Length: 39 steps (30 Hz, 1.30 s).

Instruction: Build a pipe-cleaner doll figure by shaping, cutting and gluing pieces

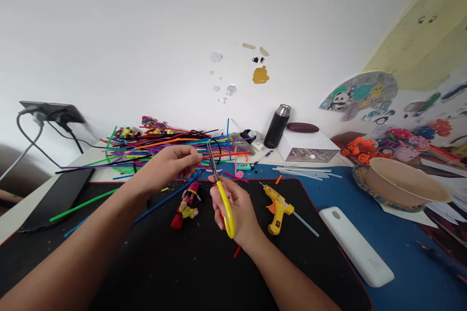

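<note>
My left hand [173,167] is closed in a pinch at one end of a red pipe cleaner [233,154], which sticks out to the right. Yellow-handled scissors [226,209] are gripped in my right hand [237,209], blades pointing up and crossing in front of the pipe cleaner close to my left fingertips. I cannot tell whether the blades touch it. Below and between my hands, a small figure [188,209] of pink, yellow and red fuzzy pieces lies on the black mat [153,262]. A short red scrap [237,251] lies under my right wrist.
Many coloured pipe cleaners [124,155] are heaped by the wall. To my right are a yellow glue gun [279,208], a long white case [355,245], glue sticks [306,172], a black bottle [277,126] and a beige bowl [404,180]. A dark tablet [58,199] lies left.
</note>
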Tool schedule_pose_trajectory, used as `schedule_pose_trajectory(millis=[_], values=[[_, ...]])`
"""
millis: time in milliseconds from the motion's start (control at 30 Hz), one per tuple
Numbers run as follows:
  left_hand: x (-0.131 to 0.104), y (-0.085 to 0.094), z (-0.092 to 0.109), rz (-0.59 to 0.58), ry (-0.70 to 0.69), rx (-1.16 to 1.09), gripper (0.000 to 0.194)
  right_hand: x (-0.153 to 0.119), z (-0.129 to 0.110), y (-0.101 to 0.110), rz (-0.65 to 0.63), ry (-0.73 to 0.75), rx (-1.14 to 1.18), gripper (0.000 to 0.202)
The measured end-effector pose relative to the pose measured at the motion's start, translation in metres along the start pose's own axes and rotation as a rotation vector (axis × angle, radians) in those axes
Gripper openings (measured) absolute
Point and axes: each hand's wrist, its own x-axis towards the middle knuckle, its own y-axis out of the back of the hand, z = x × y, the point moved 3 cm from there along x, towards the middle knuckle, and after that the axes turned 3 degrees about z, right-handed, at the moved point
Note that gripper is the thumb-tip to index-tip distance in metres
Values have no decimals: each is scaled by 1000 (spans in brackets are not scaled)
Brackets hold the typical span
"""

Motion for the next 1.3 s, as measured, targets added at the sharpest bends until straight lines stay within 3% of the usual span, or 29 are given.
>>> schedule_pose_trajectory(millis=[400,867,1300], values=[[2,-5,-5,11,24,-56,44,-1,0,-1,-3,9,8,60],[6,-5,-11,1,69,46,35,-4,18,-9,-7,-114,5,72],[9,-17,-20,-69,101,126,34,-9,27,-11,74,-186,60,38]])
